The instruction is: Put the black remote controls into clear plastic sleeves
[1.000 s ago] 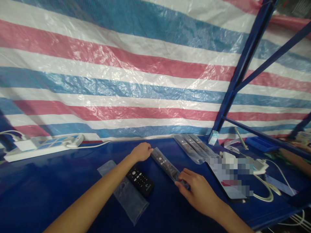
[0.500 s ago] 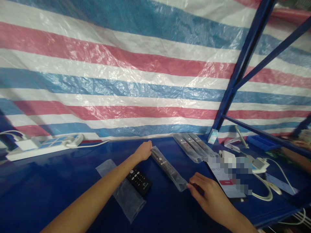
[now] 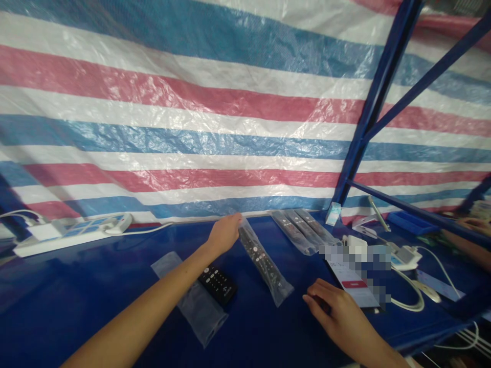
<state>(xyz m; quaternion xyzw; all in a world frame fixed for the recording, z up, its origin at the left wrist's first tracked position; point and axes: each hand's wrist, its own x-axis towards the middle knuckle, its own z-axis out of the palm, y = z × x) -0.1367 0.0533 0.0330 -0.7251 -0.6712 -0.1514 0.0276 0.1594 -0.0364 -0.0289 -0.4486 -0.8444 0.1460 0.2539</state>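
Note:
My left hand (image 3: 226,232) is closed on the far end of a clear plastic bag with a black remote control (image 3: 261,255) inside. The bagged remote slants from that hand toward the front right. Beside its near end, apart from it, my right hand (image 3: 333,309) rests with loosely curled fingers and nothing in them; a gap shows between thumb and fingers. Under my left forearm lie a bare black remote control (image 3: 218,286) and a flat clear plastic bag (image 3: 205,319), both partly hidden by the arm.
Three bagged remotes (image 3: 301,230) lie side by side at the back. A phone or tablet (image 3: 356,286), partly blurred out, lies to the right near white cables (image 3: 416,304). A power strip (image 3: 76,235) is at back left. Another person's arm (image 3: 468,250) shows at far right.
My right hand has let go of the bag's near end and moved slightly right. The left hand still holds the far end, and the bagged remote now shows its buttons more fully.

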